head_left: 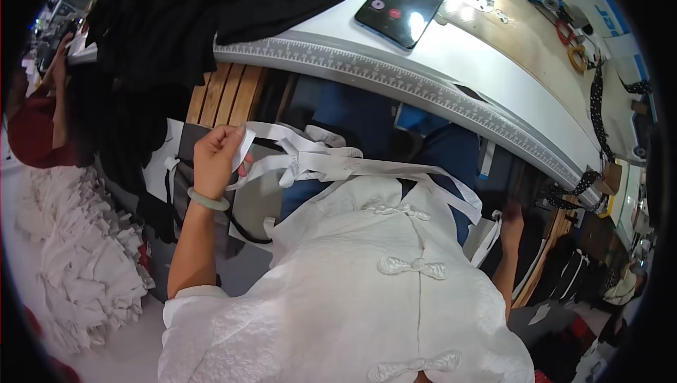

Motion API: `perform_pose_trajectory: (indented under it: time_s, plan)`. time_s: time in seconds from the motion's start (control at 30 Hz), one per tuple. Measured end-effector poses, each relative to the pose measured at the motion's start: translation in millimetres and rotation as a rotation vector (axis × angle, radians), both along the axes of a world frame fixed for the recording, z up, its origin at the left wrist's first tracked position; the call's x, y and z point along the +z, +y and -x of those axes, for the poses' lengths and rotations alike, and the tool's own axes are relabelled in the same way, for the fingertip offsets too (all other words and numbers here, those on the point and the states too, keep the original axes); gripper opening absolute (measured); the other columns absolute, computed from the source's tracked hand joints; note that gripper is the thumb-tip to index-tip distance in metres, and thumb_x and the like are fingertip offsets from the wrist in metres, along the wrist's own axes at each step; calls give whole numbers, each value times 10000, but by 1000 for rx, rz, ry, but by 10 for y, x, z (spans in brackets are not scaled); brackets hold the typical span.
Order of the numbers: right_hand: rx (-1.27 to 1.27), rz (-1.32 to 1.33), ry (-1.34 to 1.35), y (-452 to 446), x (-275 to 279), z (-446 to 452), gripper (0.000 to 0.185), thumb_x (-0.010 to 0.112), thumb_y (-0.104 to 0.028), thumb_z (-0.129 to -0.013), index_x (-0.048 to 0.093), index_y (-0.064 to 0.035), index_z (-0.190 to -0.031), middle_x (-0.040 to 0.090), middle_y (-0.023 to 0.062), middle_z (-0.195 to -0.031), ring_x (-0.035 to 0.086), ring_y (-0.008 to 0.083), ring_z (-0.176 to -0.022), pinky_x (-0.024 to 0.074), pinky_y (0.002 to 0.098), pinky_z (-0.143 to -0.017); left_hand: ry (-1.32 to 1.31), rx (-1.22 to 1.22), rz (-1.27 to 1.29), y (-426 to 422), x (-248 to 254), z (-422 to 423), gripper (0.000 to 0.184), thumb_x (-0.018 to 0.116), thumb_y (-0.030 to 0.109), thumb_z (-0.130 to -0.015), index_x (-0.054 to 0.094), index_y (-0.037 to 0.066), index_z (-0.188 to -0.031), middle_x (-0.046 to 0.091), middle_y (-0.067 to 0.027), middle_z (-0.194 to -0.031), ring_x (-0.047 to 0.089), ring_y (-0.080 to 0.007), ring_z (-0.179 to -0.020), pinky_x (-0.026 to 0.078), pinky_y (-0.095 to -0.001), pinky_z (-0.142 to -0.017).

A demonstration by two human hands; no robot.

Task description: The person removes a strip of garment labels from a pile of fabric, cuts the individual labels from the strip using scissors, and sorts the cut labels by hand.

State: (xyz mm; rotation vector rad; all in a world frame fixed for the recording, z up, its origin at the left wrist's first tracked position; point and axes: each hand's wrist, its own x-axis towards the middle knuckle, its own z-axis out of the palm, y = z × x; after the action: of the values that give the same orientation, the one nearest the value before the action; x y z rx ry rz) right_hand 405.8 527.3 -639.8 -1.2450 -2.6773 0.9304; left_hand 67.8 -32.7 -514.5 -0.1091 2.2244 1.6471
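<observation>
Shirt (331, 277) up close; left hand (217, 157) pinches strip (245, 146), right hand (513, 224) blurred, grip unclear; loose loops (328, 165) could knot!

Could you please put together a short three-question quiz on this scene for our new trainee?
1. Multiple choice: what does the left hand pinch? A) a phone; B) a white strip; C) scissors.
2. True or false: a pale bangle is worn on the left arm.
3. Fill in the blank: the grey band along the near edge of the white table is marked with a scale, like a ____.

Key: 1. B; 2. True; 3. ruler.
</observation>
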Motion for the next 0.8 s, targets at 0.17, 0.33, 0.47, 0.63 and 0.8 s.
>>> perform_pose_trajectory:
  time_s: [0.17, 0.33, 0.47, 0.63, 0.8]
  plan:
    - [730, 408, 232, -1539, 898, 1963, 417, 645, -102, -887, 553, -57, -1291, 650, 137, -1175, 610, 240, -1114, 476, 349, -954, 172, 97, -179, 175, 598, -5, 224, 532, 210, -1003, 607, 5, -949, 617, -71, -648, 533, -103, -474, 406, -221, -446]
    - [1292, 452, 127, -2618, 1039, 2642, 503, 676, -179, -879, 487, -107, -1339, 610, 149, -1217, 658, 309, -975, 529, 391, -841, 471, 210, -332, -27, 1156, 72, 268, 481, 261, -1026, 578, 11, -1009, 599, -70, -652, 562, -129, -517, 441, -249, -490]
    - [1255, 529, 351, -2491, 757, 2609, 258, 652, -107, -890, 620, -73, -1144, 682, 105, -964, 657, 223, -711, 527, 336, -671, 504, 331, -561, -604, 1436, 356, 257, 473, 249, -1031, 590, 28, -1089, 409, 40, -599, 325, -48, -451, 293, -197, -433]
    - [649, 304, 77, -1498, 958, 2093, 151, 601, -90, -935, 681, -88, -1064, 565, 16, -638, 464, 34, -562, 393, 229, -515, 472, 260, -699, -895, 1300, 601, 246, 473, 209, -1032, 590, -2, -1083, 359, 53, -583, 260, -27, -431, 217, -185, -405]
    - [368, -154, -70, -25, 551, 943, 178, 571, -131, -942, 648, 3, -1030, 672, 189, -895, 672, 223, -804, 499, 345, -725, 454, 419, -702, -958, 1048, 811, 215, 500, 208, -1020, 575, 36, -915, 380, 37, -584, 290, -56, -444, 228, -224, -428]
